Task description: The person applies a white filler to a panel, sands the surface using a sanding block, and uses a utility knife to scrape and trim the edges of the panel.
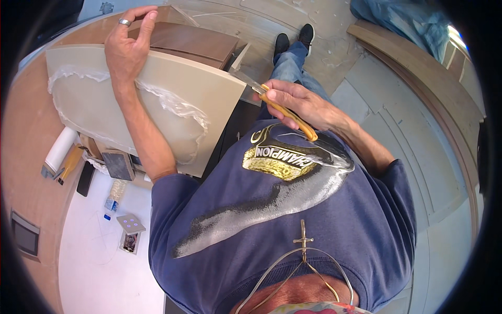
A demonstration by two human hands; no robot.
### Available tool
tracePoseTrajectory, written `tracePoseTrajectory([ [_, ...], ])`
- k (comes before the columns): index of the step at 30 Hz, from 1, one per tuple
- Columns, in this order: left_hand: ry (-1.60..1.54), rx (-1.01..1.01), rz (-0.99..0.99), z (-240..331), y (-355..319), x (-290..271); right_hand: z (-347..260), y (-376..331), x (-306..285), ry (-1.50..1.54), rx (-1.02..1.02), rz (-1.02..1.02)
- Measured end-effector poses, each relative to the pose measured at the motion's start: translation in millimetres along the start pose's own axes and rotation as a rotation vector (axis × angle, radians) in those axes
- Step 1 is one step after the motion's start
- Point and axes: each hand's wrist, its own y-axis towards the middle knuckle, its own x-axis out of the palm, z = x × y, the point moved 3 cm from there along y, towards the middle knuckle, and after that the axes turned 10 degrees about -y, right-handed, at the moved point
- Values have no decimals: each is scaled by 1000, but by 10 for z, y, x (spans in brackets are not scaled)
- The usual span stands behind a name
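Note:
My right hand (pixel 300 102) is closed round a yellow utility knife (pixel 289 116), its long blade (pixel 248 79) pointing left at the right corner of a beige panel (pixel 172 70). Whether the blade touches the panel I cannot tell. Crumpled clear film (pixel 172 104) runs in a loop across the panel's face. My left forearm lies across the panel, and my left hand (pixel 127 49) reaches past its far edge. A ring is on one finger. The fingers bend loosely toward the thumb with a gap between them, and I see nothing held there.
Left of me, a white surface (pixel 110 261) carries a grey switch plate (pixel 130 224) and a small tube with a blue cap (pixel 114 196). A white roll (pixel 61 149) and a yellow-handled brush (pixel 70 163) lie by the curved wood wall. Blue plastic sheeting (pixel 402 26) hangs at the far right.

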Motion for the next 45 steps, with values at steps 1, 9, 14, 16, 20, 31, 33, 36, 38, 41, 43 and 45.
tracePoseTrajectory([
  [1, -12, -61, -1, 13, -3, 3, -16, -14, 5, -5, -2, -7],
  [9, -25, -129, 4, 43, -9, 8, -186, -126, 170, 56, -10, -172],
  [14, -48, -77, 24, -49, 82, 49, -173, -39, -140, 50, -119, 225],
  [16, -36, -69, 13, -56, 131, 63, -126, 57, -152, -39, -223, 255],
  [20, -27, -85, -74, -23, 213, 38, -248, 100, 44, -358, -289, 292],
  [31, -26, -6, 9, 4, 245, 130, -297, -29, -150, -816, -225, 325],
  [33, 15, -14, 21, 15, 250, 55, -356, 20, -159, -836, -205, 327],
  [36, 40, -22, 37, 2, 242, 21, -350, 146, -207, -887, -369, 384],
  [38, 31, -6, 36, -11, 260, 48, -92, 378, -446, -1005, -683, 482],
  [41, 21, -10, 37, -62, 186, 16, -408, 250, -207, -847, -412, 410],
  [43, -1, -9, 34, -59, 158, 44, -394, 314, -194, -855, -471, 433],
  [45, -22, -4, 29, -44, 189, 85, -317, 475, -356, -866, -568, 462],
])
